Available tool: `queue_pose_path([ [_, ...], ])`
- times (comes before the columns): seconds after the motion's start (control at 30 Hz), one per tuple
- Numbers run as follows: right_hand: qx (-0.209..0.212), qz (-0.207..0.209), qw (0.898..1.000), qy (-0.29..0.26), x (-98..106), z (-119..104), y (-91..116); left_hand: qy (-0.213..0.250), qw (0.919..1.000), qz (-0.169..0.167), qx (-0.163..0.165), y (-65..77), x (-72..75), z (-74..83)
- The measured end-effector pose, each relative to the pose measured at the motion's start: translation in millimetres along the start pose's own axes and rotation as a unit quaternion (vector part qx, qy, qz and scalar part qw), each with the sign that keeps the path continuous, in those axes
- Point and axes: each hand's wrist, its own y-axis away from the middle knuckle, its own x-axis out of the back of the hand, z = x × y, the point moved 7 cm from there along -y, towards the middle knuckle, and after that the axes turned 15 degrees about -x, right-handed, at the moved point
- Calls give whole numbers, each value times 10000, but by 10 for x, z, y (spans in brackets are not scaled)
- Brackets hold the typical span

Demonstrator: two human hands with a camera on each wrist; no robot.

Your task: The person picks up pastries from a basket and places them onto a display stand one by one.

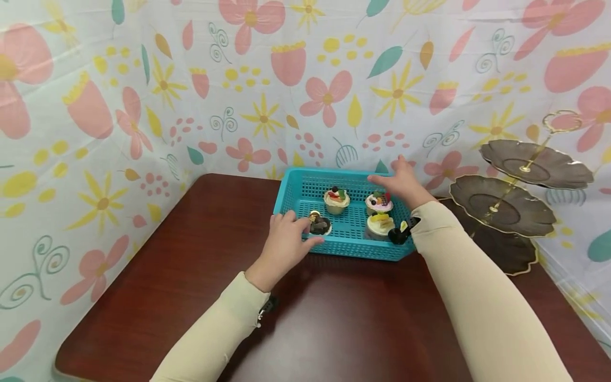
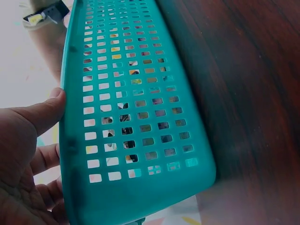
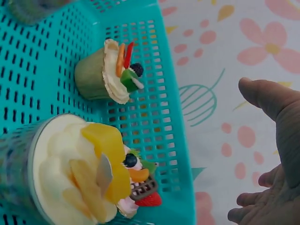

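Observation:
A turquoise plastic basket (image 1: 353, 248) with a perforated wall stands on the table, holding several decorated cupcakes. My left hand (image 1: 285, 241) is at its near left corner; in the left wrist view the thumb (image 2: 52, 105) meets the rim, the fingers loosely bent beside it. Over the far right edge is my right hand (image 1: 404, 184), thumb and fingers spread, holding nothing. Inside are a dark chocolate-topped cupcake (image 1: 320, 226), a cream one with fruit (image 1: 337, 201), a pink-creamed one (image 1: 372, 206) and a cup with yellow fruit (image 3: 110, 164).
A three-tier dark stand (image 1: 501, 207) with gold edges and a gold handle stands to the right of the basket. The dark red-brown table (image 1: 205, 228) meets a flower-printed cloth (image 1: 267, 106) behind and on the left. Black straps sit at both wrists.

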Motion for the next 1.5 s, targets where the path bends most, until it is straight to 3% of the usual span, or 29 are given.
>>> queue_pose_path([
  [0.37, -484, 252, 9971, -537, -43, 280, -213, -25, 10000, -43, -63, -45, -35, 44],
  [0.57, -576, 116, 9970, -512, -103, 343, -269, -29, 10000, -67, -52, -35, -27, 27],
  [0.8, -440, 67, 9989, -151, -208, 373, -402, -3, 9999, -144, 78, -10, -45, -25],
  [0.9, -461, -134, 9987, 156, -274, 414, -428, 7, 9999, -128, 81, -4, -53, -31],
  [1.07, -528, -482, 9953, 654, -360, 477, -457, 51, 9999, -140, 74, -2, -57, -30],
  [1.5, -480, -688, 9856, 1471, -511, 571, -602, 99, 9996, -187, 194, -6, -56, -50],
])
